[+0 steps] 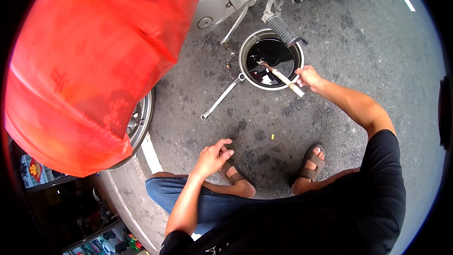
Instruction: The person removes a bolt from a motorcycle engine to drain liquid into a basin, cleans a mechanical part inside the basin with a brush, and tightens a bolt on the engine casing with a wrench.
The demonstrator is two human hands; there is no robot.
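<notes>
A round metal basin (242, 59) of dark, oil-like liquid stands on the asphalt under the motorcycle's foot peg. My right hand (309, 77) grips its right rim, thumb and fingers closed there. A paintbrush (283, 77) with a pale, stained handle rests across the same rim, its bristle end in the liquid, close to my fingers. My left hand (213, 158) hangs over my left sandal, empty, with thumb and forefinger apart. On the ground left of the basin lies a ring spanner (221, 98), its upper end against the basin wall.
Above the basin is a parked motorcycle (207, 12) with a rubber foot peg (283, 29) overhanging the rim. A red cover (94, 61) drapes a wheeled vehicle at the left. A small bolt-like piece (229, 66) and a yellow scrap (272, 137) lie on the asphalt.
</notes>
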